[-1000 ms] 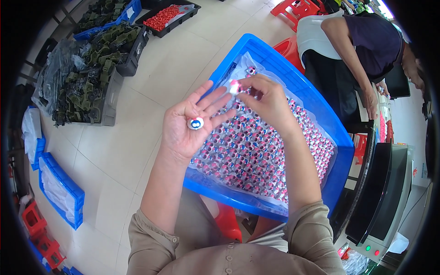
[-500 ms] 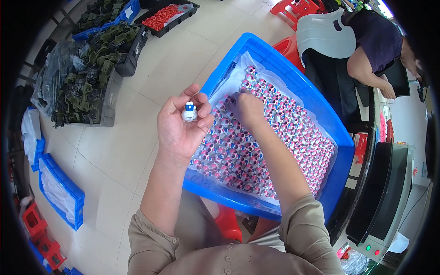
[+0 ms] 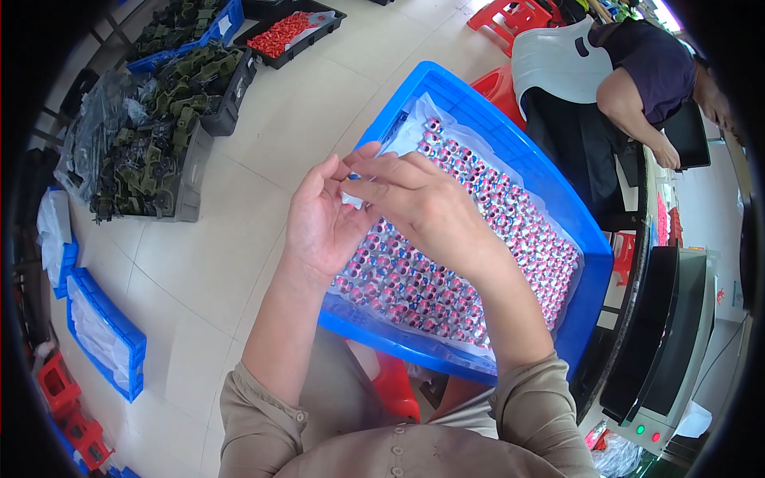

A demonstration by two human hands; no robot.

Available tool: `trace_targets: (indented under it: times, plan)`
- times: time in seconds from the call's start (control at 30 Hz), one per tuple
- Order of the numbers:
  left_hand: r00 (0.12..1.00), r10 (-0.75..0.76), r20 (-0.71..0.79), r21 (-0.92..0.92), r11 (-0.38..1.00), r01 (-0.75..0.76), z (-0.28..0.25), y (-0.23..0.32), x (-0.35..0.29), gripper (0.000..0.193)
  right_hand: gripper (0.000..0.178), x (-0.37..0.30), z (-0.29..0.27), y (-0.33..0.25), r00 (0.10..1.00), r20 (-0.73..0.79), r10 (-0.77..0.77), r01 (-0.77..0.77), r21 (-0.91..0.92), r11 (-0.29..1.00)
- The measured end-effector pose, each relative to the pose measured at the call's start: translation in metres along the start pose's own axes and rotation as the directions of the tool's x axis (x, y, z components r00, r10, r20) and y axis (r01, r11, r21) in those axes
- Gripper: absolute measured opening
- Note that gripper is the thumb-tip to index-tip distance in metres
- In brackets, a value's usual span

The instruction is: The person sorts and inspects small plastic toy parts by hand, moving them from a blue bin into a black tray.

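Note:
A small white figure with a blue band point(image 3: 351, 197) rests in my left hand point(image 3: 313, 227), which is palm up with its fingers curled round it. Over it my right hand point(image 3: 434, 209) reaches across, its fingers bent together and the tips meeting those of the left. They hide most of the figure and whatever the right fingers may hold. Below both hands, many small pink, white and blue figures point(image 3: 422, 291) stand in close rows on a white sheet liner point(image 3: 438, 111) inside a large blue bin point(image 3: 599, 267).
At the left are grey crates point(image 3: 187, 179) of dark green plastic parts and a blue tray point(image 3: 135, 358). A black tray point(image 3: 323, 36) of red pieces lies on the tiled floor beyond. A person point(image 3: 649, 80) works at the right, near a white chair point(image 3: 550, 64) and a machine point(image 3: 669, 358).
My right hand has lifted from the rows of figures in the bin and come up left to my left hand. The left hand has shifted slightly right, its figure now partly covered.

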State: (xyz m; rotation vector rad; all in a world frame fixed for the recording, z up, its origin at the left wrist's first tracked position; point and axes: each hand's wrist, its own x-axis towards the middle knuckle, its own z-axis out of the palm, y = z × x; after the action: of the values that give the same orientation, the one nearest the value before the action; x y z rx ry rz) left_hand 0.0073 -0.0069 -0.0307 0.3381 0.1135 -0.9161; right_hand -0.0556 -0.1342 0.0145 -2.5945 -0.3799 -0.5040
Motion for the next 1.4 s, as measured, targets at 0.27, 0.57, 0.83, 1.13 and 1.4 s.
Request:
trace_targets:
  times: [0.27,0.57,0.83,1.13,1.4]
  plan:
    - [0.995,-0.092,0.041,0.136,0.987,0.086,0.0,-0.007,0.002,0.047,0.031,-0.005,0.001,0.014,0.994,0.105,0.002,-0.026,0.229,0.973]
    - [0.999,-0.038,0.003,0.016,0.999,0.038,0.003,0.002,0.001,0.046,0.025,-0.013,0.007,0.09,0.595,0.282,0.753,-0.395,0.918,-0.031]
    - [0.998,0.011,0.064,-0.033,0.999,-0.009,-0.004,0.008,-0.004,0.043,0.025,-0.012,0.031,0.129,0.573,0.42,0.704,-0.659,0.747,0.09]
    - [0.994,0.01,0.111,-0.088,0.996,0.0,-0.008,0.009,-0.006,0.038,0.021,-0.016,0.056,0.152,0.715,0.523,0.464,-0.569,0.049,0.821]
    - [0.995,0.018,0.097,-0.095,0.995,-0.009,-0.009,0.011,-0.006,0.036,0.024,-0.015,0.064,0.135,0.798,0.361,0.483,-0.446,-0.186,0.876]
